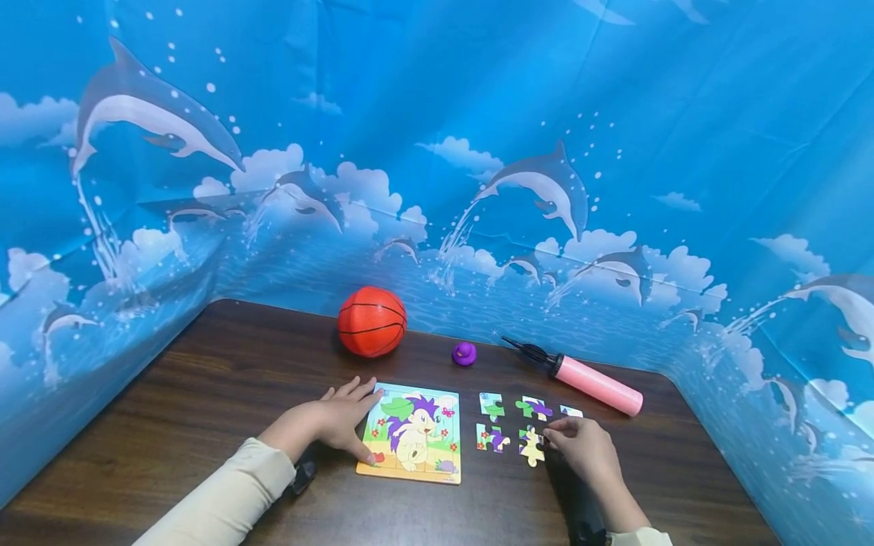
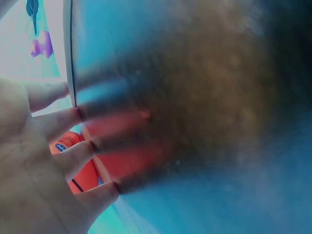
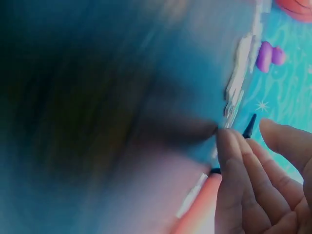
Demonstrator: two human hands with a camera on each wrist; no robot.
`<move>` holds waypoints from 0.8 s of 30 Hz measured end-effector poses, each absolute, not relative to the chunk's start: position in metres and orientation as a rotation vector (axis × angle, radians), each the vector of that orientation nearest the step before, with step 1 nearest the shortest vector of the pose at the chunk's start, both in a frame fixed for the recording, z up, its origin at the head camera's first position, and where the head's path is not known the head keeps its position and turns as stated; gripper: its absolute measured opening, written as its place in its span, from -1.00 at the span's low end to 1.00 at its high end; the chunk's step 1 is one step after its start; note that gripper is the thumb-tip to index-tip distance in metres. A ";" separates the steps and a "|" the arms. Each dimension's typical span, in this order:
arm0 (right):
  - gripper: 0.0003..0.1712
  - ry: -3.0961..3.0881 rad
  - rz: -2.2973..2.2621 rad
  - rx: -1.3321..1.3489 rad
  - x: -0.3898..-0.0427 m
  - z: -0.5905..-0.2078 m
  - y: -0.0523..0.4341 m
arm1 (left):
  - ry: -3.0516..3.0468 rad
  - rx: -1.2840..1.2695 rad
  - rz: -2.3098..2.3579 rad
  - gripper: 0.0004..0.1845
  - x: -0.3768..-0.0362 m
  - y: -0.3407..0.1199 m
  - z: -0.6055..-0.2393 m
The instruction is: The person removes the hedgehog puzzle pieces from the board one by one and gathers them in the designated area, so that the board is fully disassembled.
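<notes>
Altogether five loose puzzle pieces (image 1: 519, 428), one puzzle board (image 1: 412, 442).

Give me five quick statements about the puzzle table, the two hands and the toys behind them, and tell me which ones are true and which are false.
1. The left hand rests with straight fingers on the left edge of the puzzle board. True.
2. The right hand is gripping the pink pump. False: it touches the loose puzzle pieces right of the board; the pump lies apart, behind them.
3. The orange ball sits on the table behind the board. True.
4. The purple duck stands on the puzzle board. False: it stands on the table between ball and pump.
5. All the loose pieces lie left of the board. False: they lie to its right.
</notes>
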State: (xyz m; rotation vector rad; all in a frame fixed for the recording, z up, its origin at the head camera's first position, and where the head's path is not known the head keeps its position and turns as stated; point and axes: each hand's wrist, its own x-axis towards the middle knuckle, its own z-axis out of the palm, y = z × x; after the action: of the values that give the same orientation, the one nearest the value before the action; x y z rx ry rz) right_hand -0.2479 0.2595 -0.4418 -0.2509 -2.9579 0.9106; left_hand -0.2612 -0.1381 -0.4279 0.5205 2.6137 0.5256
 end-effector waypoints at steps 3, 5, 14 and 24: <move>-0.84 -2.965 0.760 -0.177 -0.247 -0.438 0.250 | 2.623 0.521 0.519 0.18 -0.261 -0.138 -0.428; -0.83 -2.964 0.739 -0.081 -0.246 -0.438 0.239 | 2.626 0.522 0.517 0.18 -0.261 -0.138 -0.428; -0.55 -3.094 0.663 0.588 -0.249 -0.432 0.159 | 2.639 0.492 0.531 0.19 -0.263 -0.138 -0.434; -0.30 -3.254 0.490 0.768 -0.265 -0.425 0.115 | 2.629 0.504 0.547 0.17 -0.260 -0.137 -0.427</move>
State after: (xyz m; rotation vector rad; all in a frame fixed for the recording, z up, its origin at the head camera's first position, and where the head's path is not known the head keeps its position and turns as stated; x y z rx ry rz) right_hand -0.2648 0.1151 -0.4247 0.7684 -3.2541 0.4900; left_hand -0.2596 -0.1373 -0.4275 0.5036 2.6288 0.5474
